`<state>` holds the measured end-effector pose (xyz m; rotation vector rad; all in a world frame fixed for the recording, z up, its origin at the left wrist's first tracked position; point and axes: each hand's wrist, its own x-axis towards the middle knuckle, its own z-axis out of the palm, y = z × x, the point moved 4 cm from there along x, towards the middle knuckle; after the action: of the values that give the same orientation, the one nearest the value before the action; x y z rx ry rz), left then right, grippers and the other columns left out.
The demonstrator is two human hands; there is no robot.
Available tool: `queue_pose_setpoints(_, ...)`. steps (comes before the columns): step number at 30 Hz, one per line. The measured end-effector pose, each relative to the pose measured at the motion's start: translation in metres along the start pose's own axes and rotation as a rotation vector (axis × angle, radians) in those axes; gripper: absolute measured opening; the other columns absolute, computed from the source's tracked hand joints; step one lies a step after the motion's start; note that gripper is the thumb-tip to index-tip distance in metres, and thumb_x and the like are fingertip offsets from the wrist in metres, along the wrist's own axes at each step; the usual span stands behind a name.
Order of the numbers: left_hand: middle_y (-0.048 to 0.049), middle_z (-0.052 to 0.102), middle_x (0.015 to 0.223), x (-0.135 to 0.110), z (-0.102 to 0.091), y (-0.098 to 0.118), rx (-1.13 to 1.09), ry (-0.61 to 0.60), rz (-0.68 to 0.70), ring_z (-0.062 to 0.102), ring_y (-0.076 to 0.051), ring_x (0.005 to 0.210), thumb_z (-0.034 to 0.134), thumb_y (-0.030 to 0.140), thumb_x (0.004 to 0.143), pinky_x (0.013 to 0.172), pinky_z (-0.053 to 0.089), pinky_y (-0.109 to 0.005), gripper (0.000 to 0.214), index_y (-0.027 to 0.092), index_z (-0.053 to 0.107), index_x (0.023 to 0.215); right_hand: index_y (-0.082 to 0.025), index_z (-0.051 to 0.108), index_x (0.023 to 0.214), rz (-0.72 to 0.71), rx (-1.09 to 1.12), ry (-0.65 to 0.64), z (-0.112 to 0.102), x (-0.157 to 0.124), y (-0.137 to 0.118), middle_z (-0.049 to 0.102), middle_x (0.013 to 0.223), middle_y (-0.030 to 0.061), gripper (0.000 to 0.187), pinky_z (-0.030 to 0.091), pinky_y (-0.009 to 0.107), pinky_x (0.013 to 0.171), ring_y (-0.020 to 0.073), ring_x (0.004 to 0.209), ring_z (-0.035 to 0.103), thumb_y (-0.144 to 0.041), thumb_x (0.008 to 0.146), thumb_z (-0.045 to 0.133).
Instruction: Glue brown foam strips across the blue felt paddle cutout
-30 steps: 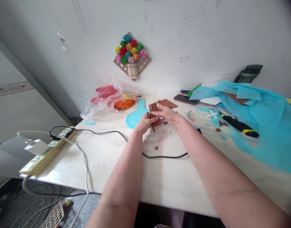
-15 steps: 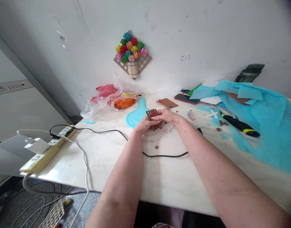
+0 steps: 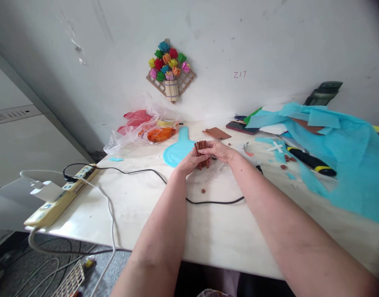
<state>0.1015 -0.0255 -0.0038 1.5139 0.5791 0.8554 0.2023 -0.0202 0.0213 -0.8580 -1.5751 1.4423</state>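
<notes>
Several thin reddish-brown rolled sticks [image 3: 202,145], side by side in a small bundle, are held between both hands above the table. My left hand [image 3: 189,161] closes round their left and lower side. From the right, my right hand [image 3: 219,151] pinches the bundle, its thumb across the front. The fingers behind the sticks are hidden. Just left of the hands lies a light blue fan-shaped piece [image 3: 177,153] with a narrow strip pointing to the wall. A folded brown sheet [image 3: 217,133] rests behind the right hand.
A yellowish power strip [image 3: 59,198] with a white plug sits at the left edge. A black cable [image 3: 214,203] crosses the table under my arms. Blue tissue [image 3: 353,173], a black-yellow tool [image 3: 313,161] and a phone [image 3: 241,127] lie right. Plastic bags [image 3: 142,126] stand back left.
The brown sticks have shifted slightly and stand more upright and closer together in my hands. Both hands keep hold of them. The view has moved a little.
</notes>
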Motion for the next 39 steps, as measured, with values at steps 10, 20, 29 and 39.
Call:
queue_pose_setpoints(10, -0.0046, 0.062, 0.064, 0.002, 0.003, -0.003, -0.054, 0.017, 0.016, 0.057, -0.013, 0.054, 0.07, 0.038, 0.062, 0.053, 0.043, -0.025, 0.034, 0.012, 0.057, 0.079, -0.015, 0.064, 0.089, 0.013, -0.031, -0.048, 0.003, -0.001, -0.001, 0.066, 0.075, 0.0042, 0.029, 0.045, 0.021, 0.044, 0.0124, 0.059, 0.058, -0.029, 0.064, 0.07)
queue_pose_setpoints(20, -0.0016, 0.055, 0.054, 0.006, -0.001, -0.014, -0.049, 0.063, -0.046, 0.051, -0.01, 0.048, 0.073, 0.034, 0.059, 0.049, 0.038, -0.025, 0.028, 0.011, 0.058, 0.064, -0.017, 0.065, 0.081, 0.006, -0.079, -0.078, 0.008, 0.003, 0.002, 0.066, 0.072, 0.0027, 0.025, 0.049, 0.024, 0.054, 0.0137, 0.063, 0.058, -0.034, 0.063, 0.07)
queue_pose_setpoints(29, -0.0012, 0.054, 0.054, 0.006, 0.0, -0.014, -0.025, 0.082, -0.022, 0.049, -0.01, 0.046, 0.071, 0.036, 0.059, 0.046, 0.035, -0.023, 0.029, 0.011, 0.055, 0.063, -0.017, 0.064, 0.074, 0.016, -0.15, -0.066, 0.009, 0.005, 0.003, 0.06, 0.059, 0.002, 0.024, 0.044, 0.023, 0.047, 0.0129, 0.056, 0.055, -0.039, 0.065, 0.068)
queue_pose_setpoints(39, 0.0022, 0.052, 0.054, 0.009, 0.003, 0.004, 0.009, 0.209, 0.009, 0.047, -0.007, 0.044, 0.067, 0.04, 0.063, 0.047, 0.039, -0.022, 0.032, 0.015, 0.049, 0.071, -0.015, 0.061, 0.081, -0.014, 0.042, 0.091, 0.003, 0.011, 0.0, 0.063, 0.066, 0.0057, 0.029, 0.041, 0.024, 0.041, 0.015, 0.055, 0.056, -0.042, 0.074, 0.058)
